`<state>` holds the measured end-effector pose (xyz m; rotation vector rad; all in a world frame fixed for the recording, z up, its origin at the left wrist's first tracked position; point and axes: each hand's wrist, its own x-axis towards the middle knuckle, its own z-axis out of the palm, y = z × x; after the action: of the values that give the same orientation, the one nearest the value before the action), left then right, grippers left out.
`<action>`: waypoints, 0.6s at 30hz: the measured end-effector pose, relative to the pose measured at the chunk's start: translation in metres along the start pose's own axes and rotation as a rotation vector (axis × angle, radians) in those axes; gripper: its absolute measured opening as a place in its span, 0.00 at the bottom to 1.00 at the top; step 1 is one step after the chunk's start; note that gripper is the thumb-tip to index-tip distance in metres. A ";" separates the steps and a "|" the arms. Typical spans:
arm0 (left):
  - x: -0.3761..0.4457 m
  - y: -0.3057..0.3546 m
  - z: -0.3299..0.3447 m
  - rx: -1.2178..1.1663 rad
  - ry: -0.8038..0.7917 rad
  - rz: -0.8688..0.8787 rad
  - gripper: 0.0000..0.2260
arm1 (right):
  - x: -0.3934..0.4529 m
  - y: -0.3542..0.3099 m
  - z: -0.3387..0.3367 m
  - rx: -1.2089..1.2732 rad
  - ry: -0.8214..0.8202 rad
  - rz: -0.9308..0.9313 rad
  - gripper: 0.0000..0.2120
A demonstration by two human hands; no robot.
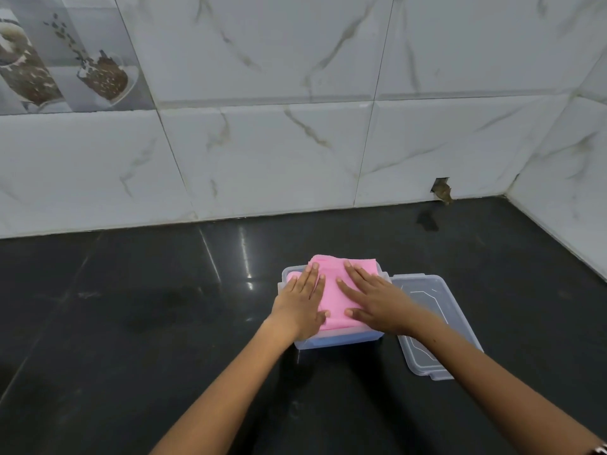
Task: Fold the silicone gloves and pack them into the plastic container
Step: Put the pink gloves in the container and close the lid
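Note:
Folded pink silicone gloves (333, 298) lie in a clear plastic container (338, 342) in the middle of a black counter, with their far edge bulging above the rim. My left hand (303, 298) lies flat on the left part of the gloves, fingers spread and pointing away from me. On the right part, my right hand (374, 298) presses palm down, fingers apart. Both hands press rather than grip. Something blue shows through the container's front wall under the pink.
The container's clear lid (430, 323) lies flat on the counter just right of it, partly under my right forearm. A white marble-tiled wall (295, 142) runs along the back and the right side. The black counter (147, 323) extends left and toward me.

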<state>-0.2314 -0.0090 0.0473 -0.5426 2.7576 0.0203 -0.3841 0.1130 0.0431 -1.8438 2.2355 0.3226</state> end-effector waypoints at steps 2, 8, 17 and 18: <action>0.002 0.001 -0.001 0.027 -0.054 0.000 0.30 | 0.001 0.002 -0.002 -0.023 -0.054 -0.022 0.32; 0.017 0.003 -0.005 0.051 -0.273 0.017 0.30 | 0.012 0.001 -0.008 -0.101 -0.261 -0.033 0.31; 0.031 -0.001 0.001 0.071 -0.317 0.036 0.28 | 0.030 -0.007 -0.012 -0.146 -0.431 -0.005 0.31; 0.031 -0.002 0.001 0.074 -0.299 0.039 0.28 | 0.030 -0.007 -0.012 -0.144 -0.417 -0.002 0.31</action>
<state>-0.2574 -0.0224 0.0360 -0.4273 2.4666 0.0084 -0.3828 0.0798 0.0448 -1.6554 1.9652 0.8053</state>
